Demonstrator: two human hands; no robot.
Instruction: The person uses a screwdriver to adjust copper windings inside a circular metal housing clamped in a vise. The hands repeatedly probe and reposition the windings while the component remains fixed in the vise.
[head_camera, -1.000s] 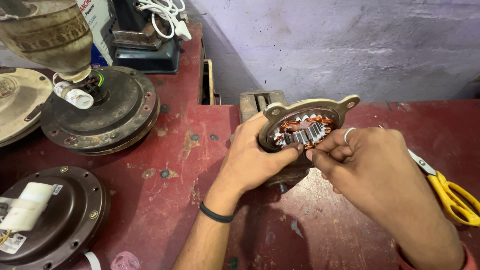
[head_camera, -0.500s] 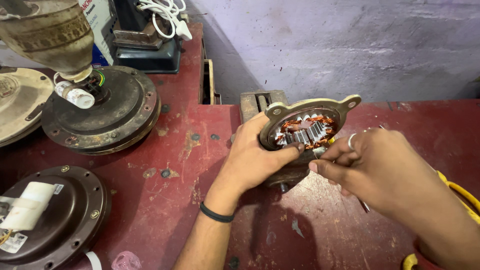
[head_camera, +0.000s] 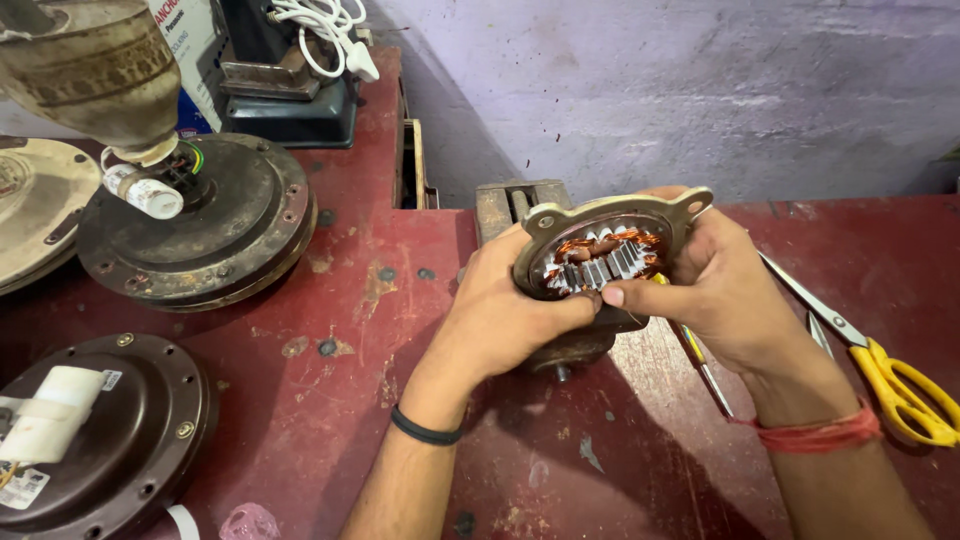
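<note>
I hold a round metal motor stator (head_camera: 600, 255) with copper windings and steel teeth, tilted up over the red workbench (head_camera: 330, 400). My left hand (head_camera: 500, 315) grips its left side and lower rim, thumb along the bottom edge. My right hand (head_camera: 720, 290) wraps the right side, with its thumb pressed across the lower front of the stator. A thin tool with a yellow part (head_camera: 690, 345) sticks out under my right palm. The stator's mounting ears show at the top left and top right.
Yellow-handled scissors (head_camera: 880, 365) lie at the right of the bench. Dark round fan motor housings sit at the left (head_camera: 200, 225) and lower left (head_camera: 120, 430). A small metal block (head_camera: 505, 205) stands behind the stator. A dark machine with a white cable (head_camera: 300, 80) is at the back.
My right hand has moved from pinching at the stator's front to wrapping around its right side. The scissors are uncovered again. The left hand keeps its grip.
</note>
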